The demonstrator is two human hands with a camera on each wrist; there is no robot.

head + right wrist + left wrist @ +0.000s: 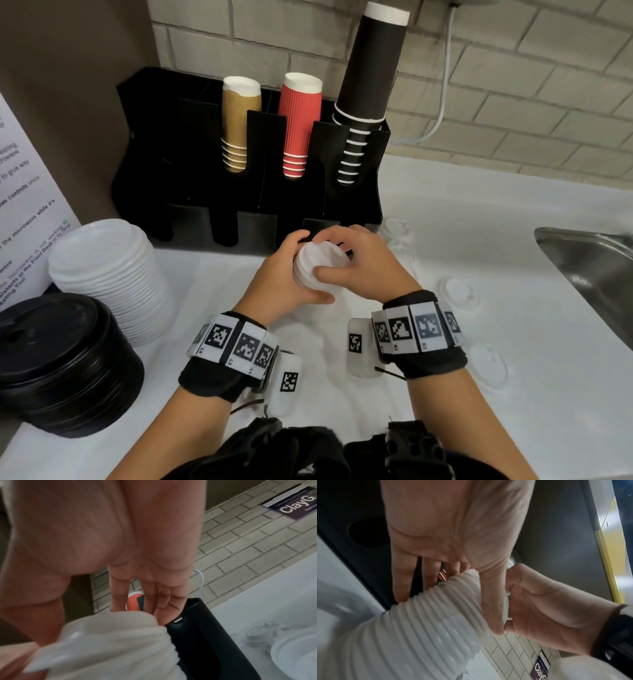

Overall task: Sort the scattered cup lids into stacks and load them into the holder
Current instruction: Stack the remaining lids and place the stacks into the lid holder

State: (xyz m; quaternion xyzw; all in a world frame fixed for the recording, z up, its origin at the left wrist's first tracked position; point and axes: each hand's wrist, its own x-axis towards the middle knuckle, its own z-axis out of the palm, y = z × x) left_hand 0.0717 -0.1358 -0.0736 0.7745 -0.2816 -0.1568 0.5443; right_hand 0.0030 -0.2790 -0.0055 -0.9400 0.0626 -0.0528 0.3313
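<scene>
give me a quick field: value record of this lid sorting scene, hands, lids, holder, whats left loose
left hand: grips the side of a stack of white lids
right hand: grips the same stack from the other side, thumb on the front
held stack: tilted, just in front of the holder's lower right slot
holder: black, back of the white counter
holder upper slots: gold cups, red cups, black cups
other stacks: large white lids and black lids, at left
loose lids: clear lids on the counter at right
sink: far right
</scene>
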